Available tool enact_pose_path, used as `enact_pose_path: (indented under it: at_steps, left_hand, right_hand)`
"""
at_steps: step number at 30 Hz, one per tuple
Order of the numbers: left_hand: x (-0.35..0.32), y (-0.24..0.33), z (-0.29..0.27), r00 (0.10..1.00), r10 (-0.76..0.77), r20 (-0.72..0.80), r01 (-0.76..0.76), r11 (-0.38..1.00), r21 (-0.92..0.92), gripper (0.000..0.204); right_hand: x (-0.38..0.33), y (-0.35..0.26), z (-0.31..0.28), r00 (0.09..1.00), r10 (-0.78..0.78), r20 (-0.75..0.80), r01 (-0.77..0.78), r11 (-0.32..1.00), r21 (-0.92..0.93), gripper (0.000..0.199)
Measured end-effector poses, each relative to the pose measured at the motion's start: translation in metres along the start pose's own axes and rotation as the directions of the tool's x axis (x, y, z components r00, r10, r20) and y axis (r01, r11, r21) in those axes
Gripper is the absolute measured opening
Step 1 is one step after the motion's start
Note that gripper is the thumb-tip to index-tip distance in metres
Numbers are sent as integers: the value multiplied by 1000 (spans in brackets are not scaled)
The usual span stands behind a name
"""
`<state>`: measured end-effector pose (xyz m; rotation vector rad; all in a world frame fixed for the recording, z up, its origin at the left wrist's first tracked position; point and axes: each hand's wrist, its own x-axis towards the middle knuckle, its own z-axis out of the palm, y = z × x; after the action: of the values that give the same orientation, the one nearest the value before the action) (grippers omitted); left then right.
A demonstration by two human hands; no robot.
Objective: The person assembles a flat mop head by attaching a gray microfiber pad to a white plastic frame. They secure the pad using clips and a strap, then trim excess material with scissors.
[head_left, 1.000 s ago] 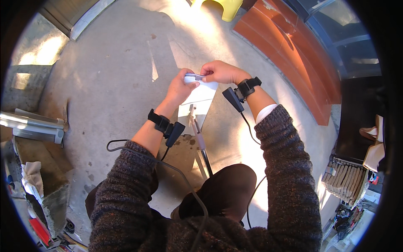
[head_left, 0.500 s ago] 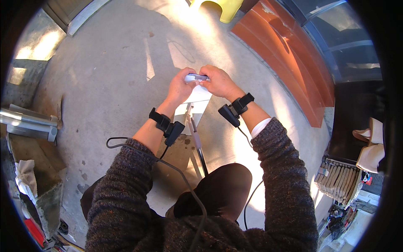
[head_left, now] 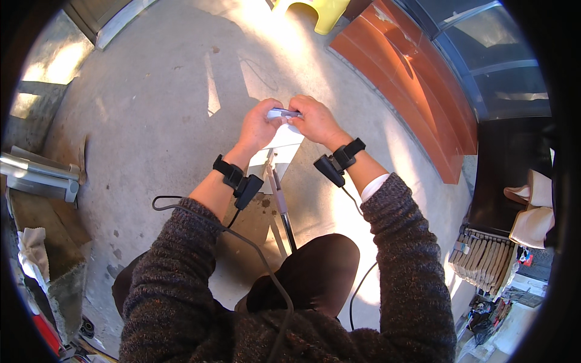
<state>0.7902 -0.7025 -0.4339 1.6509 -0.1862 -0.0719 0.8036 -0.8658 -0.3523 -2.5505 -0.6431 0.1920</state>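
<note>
At the far left, a silvery, tube-like object (head_left: 42, 175) lies over a rough, boxy block (head_left: 45, 227), with a crumpled pale cloth or paper (head_left: 34, 249) hanging at the block's edge. Lower down, something red (head_left: 45, 333) shows near the rim of my view. The grey floor (head_left: 151, 103) spreads from there toward my arms.

My left hand (head_left: 256, 128) is curled nearly closed, its fingers and thumb pinching the left end of a small pale strip (head_left: 284, 113) with a bluish edge. A black band (head_left: 230, 173) circles that wrist, and a dark cable (head_left: 260, 247) loops over my sleeve and down across my front. The strip sits level between my two hands, just above a white panel (head_left: 287, 139); I cannot tell whether the two touch. Below the panel, a slim rod (head_left: 279, 199) slants down toward my bent knee (head_left: 324, 266).

My right hand (head_left: 316, 123) is curled in the same way, fingertips and thumb gripping the strip's right end. Another black band (head_left: 350, 151) sits on this wrist. Beyond it, at the top, stands part of a yellow stool (head_left: 328, 18), then reddish-brown steps (head_left: 405, 85). At the far right, beige, curved pieces (head_left: 532, 224) rest near a row of tan slats (head_left: 483, 260).
</note>
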Motion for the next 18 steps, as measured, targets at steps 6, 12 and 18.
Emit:
enact_pose_path:
  at_steps: [6,12,18]
  left_hand:
    - [2,0,-3,996,-19,82,22,999,-28,22]
    - [4,1,-7,985,-49,165,58,997,-55,24]
    - [12,7,-16,967,-59,247,81,993,-80,21]
  right_hand:
    - [11,12,-18,948,143,284,-228,928,295,13]
    - [17,19,-19,914,201,352,-316,898,307,18]
    - [21,26,-17,903,187,387,-332,875,352,18]
